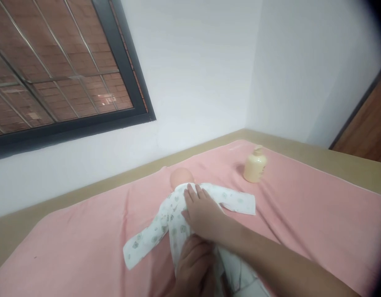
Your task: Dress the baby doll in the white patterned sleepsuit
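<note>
A baby doll [182,177] with a bald head lies on a pink sheet. It wears a white long-sleeved outfit [178,222] with a small print, both sleeves stretched out to the sides. My right hand [203,212] rests flat on the upper body of the outfit, fingers extended toward the head. Lower down, by the doll's waist, my left hand [195,264] has its fingers curled against the cloth. What those fingers grip is hidden. My right forearm and hands cover much of the lower body.
A pale yellow pump bottle [255,167] stands on the pink sheet [91,235], right of the doll's head. Beyond the sheet runs a tan surface edge [302,150] along white walls. A dark-framed, barred window [122,62] is at the upper left, brown wood at the right.
</note>
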`<state>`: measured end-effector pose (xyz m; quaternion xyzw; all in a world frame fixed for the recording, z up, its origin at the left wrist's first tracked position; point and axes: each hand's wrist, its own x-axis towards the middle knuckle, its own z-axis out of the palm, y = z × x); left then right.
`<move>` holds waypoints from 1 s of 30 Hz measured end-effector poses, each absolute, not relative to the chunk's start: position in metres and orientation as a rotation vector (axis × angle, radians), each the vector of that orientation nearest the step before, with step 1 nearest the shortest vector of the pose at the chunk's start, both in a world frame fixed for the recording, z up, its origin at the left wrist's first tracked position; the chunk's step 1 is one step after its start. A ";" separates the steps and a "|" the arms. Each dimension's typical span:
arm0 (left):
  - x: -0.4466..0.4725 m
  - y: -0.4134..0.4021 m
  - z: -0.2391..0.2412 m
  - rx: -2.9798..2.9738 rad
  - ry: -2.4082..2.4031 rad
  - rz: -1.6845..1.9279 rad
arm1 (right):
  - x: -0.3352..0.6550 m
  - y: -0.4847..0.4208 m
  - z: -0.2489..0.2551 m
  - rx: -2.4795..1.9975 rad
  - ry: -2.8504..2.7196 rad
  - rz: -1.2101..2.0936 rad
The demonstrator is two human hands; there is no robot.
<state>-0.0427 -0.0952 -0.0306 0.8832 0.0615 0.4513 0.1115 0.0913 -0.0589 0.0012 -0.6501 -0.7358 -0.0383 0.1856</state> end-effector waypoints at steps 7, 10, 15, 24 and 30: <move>-0.044 -0.096 -0.026 2.657 0.218 1.290 | 0.118 -0.039 0.013 -1.505 -2.298 0.032; -0.043 -0.094 -0.033 2.654 0.175 1.342 | 0.121 -0.038 0.011 -1.645 -2.178 0.046; -0.041 -0.090 -0.046 2.569 0.163 1.468 | 0.104 -0.054 0.009 -1.605 -2.251 -0.112; -0.040 -0.091 -0.032 2.591 0.137 1.414 | 0.092 -0.061 -0.001 -1.795 -2.109 -0.165; -0.040 -0.091 -0.034 2.617 0.148 1.428 | 0.103 -0.056 0.014 -1.485 -2.317 -0.078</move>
